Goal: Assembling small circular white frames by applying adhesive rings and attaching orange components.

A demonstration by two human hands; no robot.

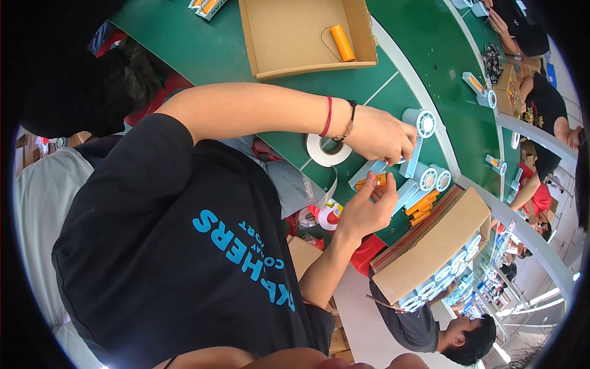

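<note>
My left hand (382, 136), with bracelets at its wrist, comes in from the upper left. Its fingers are closed on a light blue plastic shell (364, 174), partly hidden beneath them. Just nearer to me, my right hand (370, 210) pinches an orange cylindrical battery (380, 181) between thumb and fingers, close to the shell. Around the hands lie light blue fan bodies with round heads, one fan head (425, 123) beyond my left hand and another fan head (426, 178) to the right. Several orange batteries (421, 208) lie together beside them.
A cardboard tray (270, 69) at the top holds one orange battery (342, 43) with a wire. A roll of white tape (316, 150) lies by my left wrist. At right, a cardboard box (424, 246) contains several blue fan parts. Co-workers sit along the green table (178, 49).
</note>
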